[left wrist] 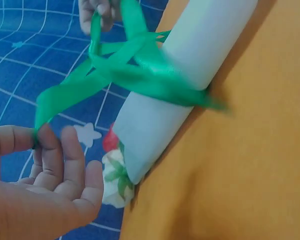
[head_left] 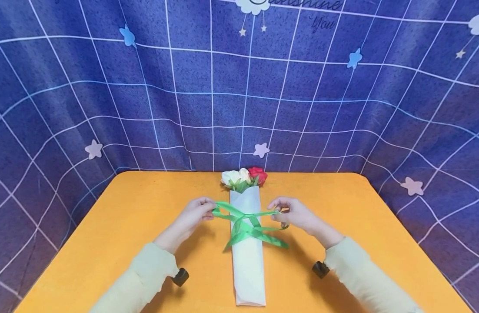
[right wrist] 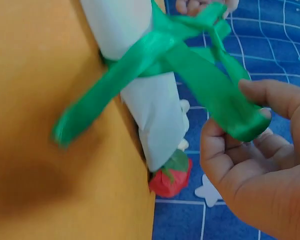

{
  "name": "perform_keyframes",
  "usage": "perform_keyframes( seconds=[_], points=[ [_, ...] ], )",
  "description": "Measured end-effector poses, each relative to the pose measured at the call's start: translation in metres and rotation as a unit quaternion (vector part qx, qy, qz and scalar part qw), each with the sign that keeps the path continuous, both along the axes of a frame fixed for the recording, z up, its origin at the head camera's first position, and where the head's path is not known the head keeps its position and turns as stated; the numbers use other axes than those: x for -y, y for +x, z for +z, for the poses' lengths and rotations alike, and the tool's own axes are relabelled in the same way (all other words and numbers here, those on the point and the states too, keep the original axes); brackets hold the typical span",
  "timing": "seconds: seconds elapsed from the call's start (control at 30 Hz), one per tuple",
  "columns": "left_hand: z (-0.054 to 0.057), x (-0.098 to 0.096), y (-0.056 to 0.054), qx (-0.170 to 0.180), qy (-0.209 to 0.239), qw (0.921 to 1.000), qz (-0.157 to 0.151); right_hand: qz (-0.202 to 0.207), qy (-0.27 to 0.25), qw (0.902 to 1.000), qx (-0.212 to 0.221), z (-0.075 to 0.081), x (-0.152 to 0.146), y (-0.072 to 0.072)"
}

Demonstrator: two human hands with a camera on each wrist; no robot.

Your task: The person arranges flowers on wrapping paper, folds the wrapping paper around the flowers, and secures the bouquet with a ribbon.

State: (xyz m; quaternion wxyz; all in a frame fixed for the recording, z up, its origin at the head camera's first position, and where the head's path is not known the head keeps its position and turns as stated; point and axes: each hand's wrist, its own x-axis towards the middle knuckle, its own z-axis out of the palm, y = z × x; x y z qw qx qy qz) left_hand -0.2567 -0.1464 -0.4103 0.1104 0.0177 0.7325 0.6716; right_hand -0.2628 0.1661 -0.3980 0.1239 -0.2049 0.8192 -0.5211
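A bouquet wrapped in white paper (head_left: 248, 269) lies upright in the head view on the orange table. White roses (head_left: 234, 177) and a red rose (head_left: 257, 174) stick out of its far end. Around its middle runs a green ribbon (head_left: 245, 230), crossed in front, with loops to both sides and two loose tails. My left hand (head_left: 194, 214) pinches the left loop between thumb and forefinger. On the other side my right hand (head_left: 296, 214) holds the right loop, which bends over its fingers in the right wrist view.
The orange table (head_left: 157, 191) ends at a blue curtain (head_left: 188, 108) with white grid lines and stars, which rises behind and at both sides. Black bands (head_left: 180, 277) sit at the sleeve cuffs.
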Motion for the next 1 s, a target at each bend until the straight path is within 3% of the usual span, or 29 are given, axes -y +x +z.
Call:
perform_keyframes(
  seconds=[0.2,0.33,0.5,0.63,0.87,1.0],
  points=[
    [0.005,0.019,0.003,0.006,-0.002,1.0,-0.002,0.024,0.035,0.9991,-0.003,0.004,-0.018,-0.002],
    [0.007,0.032,0.004,-0.004,-0.021,0.9994,-0.026,0.031,0.038,0.9987,0.011,0.007,-0.032,-0.003],
    [0.01,0.046,0.004,-0.035,-0.088,0.9937,-0.061,0.034,0.056,0.9979,0.0,0.012,-0.045,-0.001],
    [0.016,0.059,0.008,-0.062,-0.167,0.98,-0.089,0.033,0.088,0.9953,-0.021,0.015,-0.056,-0.001],
    [0.014,0.081,0.017,-0.164,-0.281,0.9323,-0.157,0.043,0.144,0.9851,-0.083,0.006,-0.077,0.002],
    [0.006,0.093,0.021,-0.182,-0.302,0.9208,-0.168,0.05,0.156,0.9819,-0.096,-0.005,-0.09,0.005]
  ],
)
